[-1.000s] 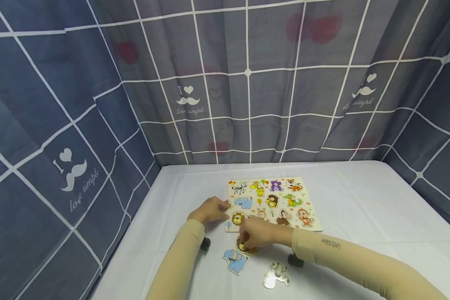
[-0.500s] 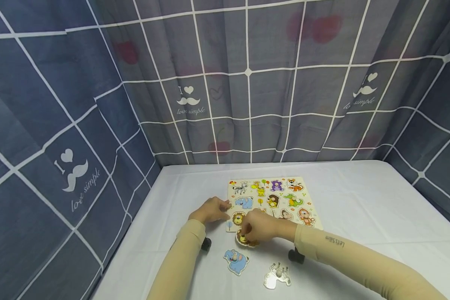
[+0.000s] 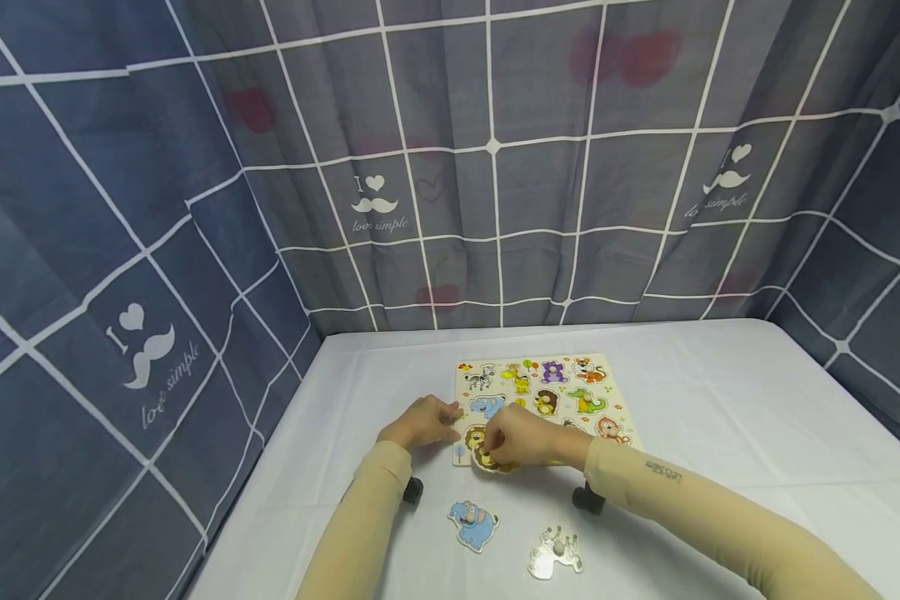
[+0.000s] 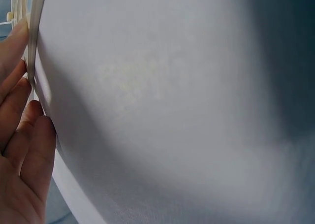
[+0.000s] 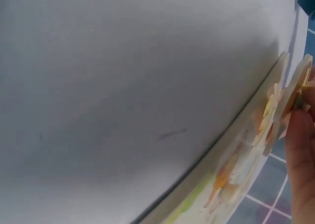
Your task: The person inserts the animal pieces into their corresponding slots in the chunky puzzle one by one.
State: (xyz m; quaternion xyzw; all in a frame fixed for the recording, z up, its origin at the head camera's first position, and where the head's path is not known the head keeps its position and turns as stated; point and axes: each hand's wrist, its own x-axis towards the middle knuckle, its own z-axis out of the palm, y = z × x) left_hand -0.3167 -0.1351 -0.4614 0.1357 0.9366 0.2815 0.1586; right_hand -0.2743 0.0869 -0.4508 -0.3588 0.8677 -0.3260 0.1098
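My right hand [image 3: 521, 435] pinches a lion puzzle piece [image 3: 487, 459], held tilted above the near-left edge of the animal puzzle board [image 3: 521, 421]. In the right wrist view, the thumb and fingertips hold the lion piece [image 5: 290, 103] close to the board [image 5: 197, 194]. Part of the lion picture on the board [image 3: 474, 434] shows behind the piece. My left hand [image 3: 423, 421] rests its fingers against the board's left edge; the left wrist view shows these fingers [image 4: 39, 150] along the rim. The right hand hides some of the board's lower row.
On the white table [image 3: 270, 533], an elephant piece [image 3: 473, 525] lies in front of the board. To its right is a shiny pale piece [image 3: 555, 552] with a knob. A grey checked curtain [image 3: 532, 192] surrounds the back and sides.
My right hand has lifted the lion piece off the table beside the elephant piece and carried it forward to the board's near edge. The left hand stays at the board's left edge.
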